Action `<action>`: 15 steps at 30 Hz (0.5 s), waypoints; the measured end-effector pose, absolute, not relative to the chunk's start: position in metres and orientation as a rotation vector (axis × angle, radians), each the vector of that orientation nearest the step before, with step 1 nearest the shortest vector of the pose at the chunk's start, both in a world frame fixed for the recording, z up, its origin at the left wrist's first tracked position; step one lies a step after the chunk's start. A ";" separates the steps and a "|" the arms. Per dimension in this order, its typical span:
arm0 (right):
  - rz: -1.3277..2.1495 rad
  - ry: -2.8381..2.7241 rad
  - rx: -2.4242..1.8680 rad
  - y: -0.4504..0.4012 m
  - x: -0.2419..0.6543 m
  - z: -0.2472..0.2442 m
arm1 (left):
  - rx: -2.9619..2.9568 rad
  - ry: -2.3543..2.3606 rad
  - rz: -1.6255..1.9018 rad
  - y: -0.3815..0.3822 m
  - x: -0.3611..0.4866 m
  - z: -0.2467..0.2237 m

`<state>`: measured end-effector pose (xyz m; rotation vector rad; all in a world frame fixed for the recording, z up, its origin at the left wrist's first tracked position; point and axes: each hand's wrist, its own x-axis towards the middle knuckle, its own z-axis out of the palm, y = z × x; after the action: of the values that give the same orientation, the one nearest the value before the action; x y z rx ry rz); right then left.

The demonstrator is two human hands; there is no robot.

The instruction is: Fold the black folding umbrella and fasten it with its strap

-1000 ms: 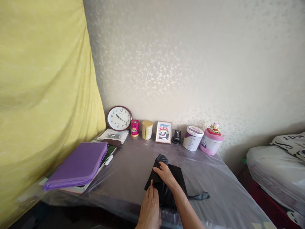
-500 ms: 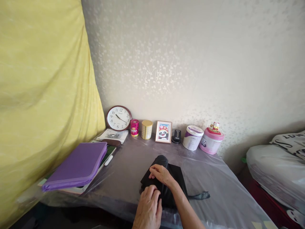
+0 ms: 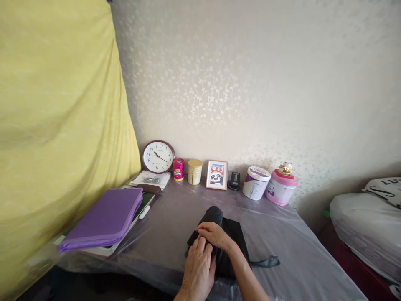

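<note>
A black fabric bundle (image 3: 232, 228) with a rolled, rounded far end lies on the plastic-covered table in front of me. A flat panel of it spreads to the right, and a dark strap (image 3: 266, 262) trails out from that side. My right hand (image 3: 215, 235) lies across the roll with its fingers curled and pressed onto the fabric. Just nearer to me, my left hand (image 3: 200, 261) is closed on the bundle's near left part, its fingertips touching the right hand's fingers. My hands and right forearm cover much of the bundle.
Left on the table (image 3: 169, 225), a purple zip folder (image 3: 103, 217) lies over papers, near a white pen-like item (image 3: 144, 212). Along the wall stand a clock (image 3: 158, 156), a pink tin (image 3: 178, 169), a yellow-lidded tin (image 3: 194, 172), a panda picture (image 3: 216, 175) and two tubs (image 3: 256, 184).
My left hand has moved forward along the bundle until its fingers meet my right hand. My right hand stays on the roll. The whole view has shifted slightly.
</note>
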<state>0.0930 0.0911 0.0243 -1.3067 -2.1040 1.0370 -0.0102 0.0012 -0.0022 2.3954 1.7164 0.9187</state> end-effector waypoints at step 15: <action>0.822 -1.998 -1.253 0.069 0.096 0.022 | 2.317 1.616 0.789 0.001 -0.008 -0.045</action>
<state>0.0962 0.0690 0.0221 -1.2534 -1.9978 0.8221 -0.0082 0.0014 -0.0454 2.3174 1.6162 0.7886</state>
